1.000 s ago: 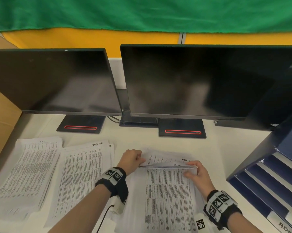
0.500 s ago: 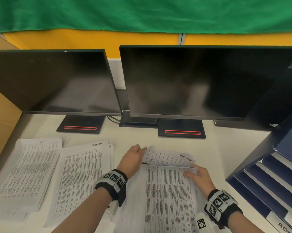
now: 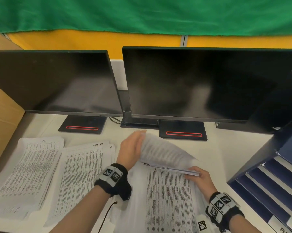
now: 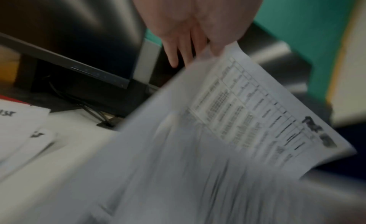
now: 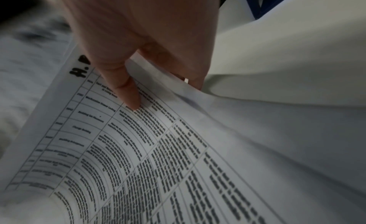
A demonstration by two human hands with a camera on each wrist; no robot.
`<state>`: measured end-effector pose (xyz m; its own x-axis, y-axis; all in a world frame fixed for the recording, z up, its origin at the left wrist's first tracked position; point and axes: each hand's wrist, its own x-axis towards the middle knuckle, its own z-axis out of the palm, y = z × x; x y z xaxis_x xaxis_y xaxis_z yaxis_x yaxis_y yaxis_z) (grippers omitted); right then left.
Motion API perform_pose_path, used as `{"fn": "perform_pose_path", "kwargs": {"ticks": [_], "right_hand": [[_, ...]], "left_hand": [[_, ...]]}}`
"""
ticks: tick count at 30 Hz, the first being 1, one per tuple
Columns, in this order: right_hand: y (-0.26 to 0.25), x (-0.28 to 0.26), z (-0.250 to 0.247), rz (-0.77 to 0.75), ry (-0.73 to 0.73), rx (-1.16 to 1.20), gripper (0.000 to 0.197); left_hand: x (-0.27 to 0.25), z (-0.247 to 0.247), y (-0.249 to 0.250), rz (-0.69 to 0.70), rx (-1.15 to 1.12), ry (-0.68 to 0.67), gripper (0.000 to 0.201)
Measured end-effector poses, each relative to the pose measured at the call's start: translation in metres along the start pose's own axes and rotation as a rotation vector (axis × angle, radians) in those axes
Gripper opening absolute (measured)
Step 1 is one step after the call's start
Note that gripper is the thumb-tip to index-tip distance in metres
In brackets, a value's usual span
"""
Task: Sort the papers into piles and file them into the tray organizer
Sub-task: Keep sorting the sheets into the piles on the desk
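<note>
Printed sheets lie in three piles on the white desk: a left pile [image 3: 29,172], a middle pile [image 3: 81,174] headed "TASK LIST", and a pile in front of me [image 3: 168,202]. My left hand [image 3: 133,147] holds the far edge of a bundle of lifted sheets [image 3: 162,153] and tilts it up, thumb [image 4: 217,46] on the front and the other fingers behind. At the bundle's near right corner my right hand [image 3: 198,176] pinches it, index fingertip [image 5: 132,102] down on the page below [image 5: 158,149]. The dark blue tray organizer [image 3: 266,184] stands at the right.
Two black monitors [image 3: 200,84] on flat stands [image 3: 183,132] close off the back of the desk. A cardboard panel [image 3: 2,111] borders the left side. A thin black cable [image 3: 106,216] hangs from my left wrist over the papers.
My left hand has moved up and away from me, raising the far end of the bundle from almost flat to a steep tilt. The right hand has stayed at the near right corner.
</note>
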<state>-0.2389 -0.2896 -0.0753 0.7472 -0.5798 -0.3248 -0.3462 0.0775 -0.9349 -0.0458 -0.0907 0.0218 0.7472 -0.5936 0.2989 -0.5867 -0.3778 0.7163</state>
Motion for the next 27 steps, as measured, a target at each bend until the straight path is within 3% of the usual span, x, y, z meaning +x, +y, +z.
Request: {"fn": "perform_pose_path", "kwargs": {"ticks": [3,6,10,16,19,25,27], "right_hand": [[-0.003,-0.001,-0.001,0.011,-0.009,0.032,0.011],[-0.007,-0.001,-0.003,0.027,-0.023,0.054,0.015],[-0.012,-0.003,-0.004,0.033,-0.033,0.045,0.010],[-0.014,-0.003,-0.005,0.034,-0.047,0.045,0.017],[-0.015,-0.002,-0.005,0.036,-0.050,0.033,0.016],[-0.018,0.000,-0.002,0.020,-0.059,0.049,0.012],[-0.015,0.002,-0.002,0.021,-0.054,0.039,0.012]], "left_hand": [[0.023,-0.042,0.012,-0.060,-0.087,0.342,0.016],[0.047,-0.094,-0.009,-0.141,-0.088,0.483,0.017],[0.054,-0.151,-0.068,-0.333,0.048,0.417,0.015],[0.031,-0.177,-0.153,-0.603,0.352,0.043,0.024],[0.018,-0.175,-0.178,-0.689,0.438,-0.066,0.028],[0.008,-0.165,-0.195,-0.858,0.463,-0.004,0.037],[0.011,-0.155,-0.191,-0.883,0.478,0.005,0.049]]}}
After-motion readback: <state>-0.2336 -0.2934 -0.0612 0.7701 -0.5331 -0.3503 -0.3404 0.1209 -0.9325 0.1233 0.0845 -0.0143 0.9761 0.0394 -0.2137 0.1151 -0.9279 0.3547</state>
